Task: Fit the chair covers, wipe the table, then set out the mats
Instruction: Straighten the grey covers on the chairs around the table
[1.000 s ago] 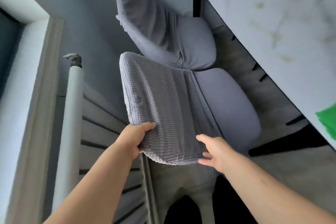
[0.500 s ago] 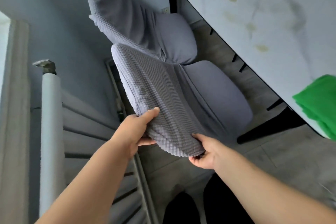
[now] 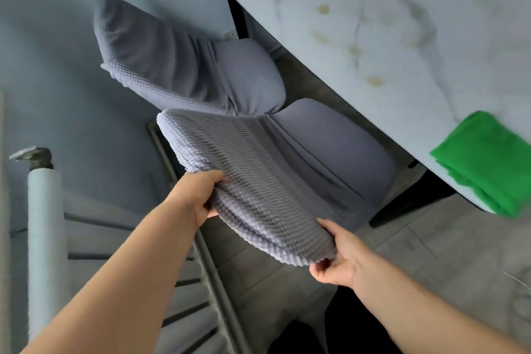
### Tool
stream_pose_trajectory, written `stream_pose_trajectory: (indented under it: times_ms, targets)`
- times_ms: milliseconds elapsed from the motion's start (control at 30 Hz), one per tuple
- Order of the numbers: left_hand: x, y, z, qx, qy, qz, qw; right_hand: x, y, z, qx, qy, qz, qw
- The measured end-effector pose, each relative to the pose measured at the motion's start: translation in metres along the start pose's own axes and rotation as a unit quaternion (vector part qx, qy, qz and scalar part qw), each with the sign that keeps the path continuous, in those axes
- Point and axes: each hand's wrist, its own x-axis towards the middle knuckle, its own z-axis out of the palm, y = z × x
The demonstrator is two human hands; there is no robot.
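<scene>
A grey waffle-knit chair cover [image 3: 253,181] is stretched over the backrest of the near chair [image 3: 336,149], whose seat is tucked partly under the table. My left hand [image 3: 198,195] grips the cover's lower edge on the left side. My right hand [image 3: 336,256] pinches the cover's bottom corner on the right. A second chair [image 3: 178,66] behind it wears the same grey cover. The pale marble-look table [image 3: 388,37] carries yellowish stains. A folded green cloth [image 3: 485,164] lies at the table's near edge.
A white radiator [image 3: 46,233] with a valve on top stands at the left, beside horizontal slats. A wall runs behind the chairs. The floor is grey tile, and black table legs [image 3: 408,204] show under the table's edge.
My right hand went from open beside the cover to pinching its bottom corner. The view has shifted, bringing more of the table and the green cloth into sight.
</scene>
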Motion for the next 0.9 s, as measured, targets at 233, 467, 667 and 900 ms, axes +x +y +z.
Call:
stream_pose_trajectory:
  times_ms: [233, 467, 667, 900]
  targets:
    - [0.005, 0.034, 0.052, -0.002, 0.001, 0.074, 0.997, -0.028, -0.041, 0.000, 0.117, -0.102, -0.061, 0.986]
    - [-0.005, 0.070, 0.114, -0.012, -0.021, 0.102, 0.994, -0.057, -0.096, -0.015, 0.122, -0.099, -0.132, 0.979]
    - [-0.005, 0.070, 0.139, -0.036, -0.034, 0.087, 0.995, -0.066, -0.121, -0.027, 0.126, -0.099, -0.169, 0.973]
    - [0.007, 0.070, 0.163, -0.044, -0.062, 0.101, 0.992, -0.049, -0.141, -0.036, 0.164, -0.100, -0.172, 0.966]
